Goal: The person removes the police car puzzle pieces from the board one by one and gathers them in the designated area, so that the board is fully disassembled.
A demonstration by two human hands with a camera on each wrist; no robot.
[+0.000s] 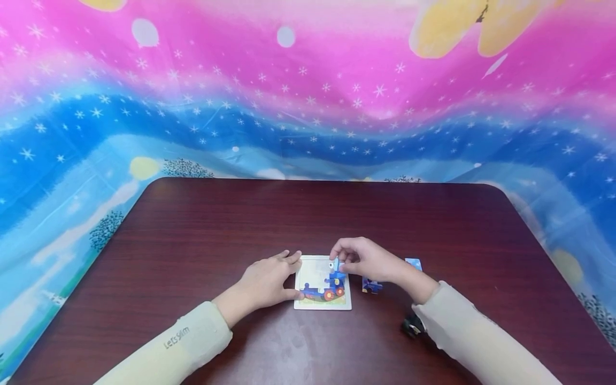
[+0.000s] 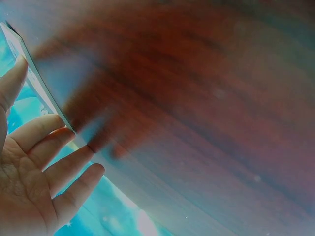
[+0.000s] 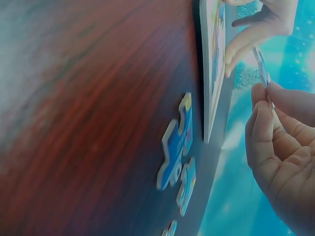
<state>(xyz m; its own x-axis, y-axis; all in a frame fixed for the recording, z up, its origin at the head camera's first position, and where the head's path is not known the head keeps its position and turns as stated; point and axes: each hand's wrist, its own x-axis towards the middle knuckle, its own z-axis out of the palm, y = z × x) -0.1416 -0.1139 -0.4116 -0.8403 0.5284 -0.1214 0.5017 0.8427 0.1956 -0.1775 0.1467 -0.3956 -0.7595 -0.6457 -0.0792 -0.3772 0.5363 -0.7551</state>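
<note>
A square jigsaw puzzle board (image 1: 314, 269) with a pale rim lies on the table, partly filled with blue train pieces along its bottom and right side. My left hand (image 1: 267, 280) rests at the board's left edge, fingers and thumb spread and fairly straight. Over the upper right of the board, my right hand (image 1: 366, 259) pinches a blue puzzle piece (image 3: 262, 69) between thumb and fingers. The right wrist view shows this piece held up, seen nearly edge-on. Loose puzzle pieces (image 3: 172, 155) lie to the right of the board, partly hidden by my right arm in the head view.
The dark red-brown wooden table (image 1: 240, 219) has rounded far corners. Behind it hangs a pink and blue patterned cloth (image 1: 308, 107). A small black object (image 1: 412, 325) shows beside the right sleeve; its kind is unclear. Another loose piece (image 1: 413, 263) lies past the right forearm.
</note>
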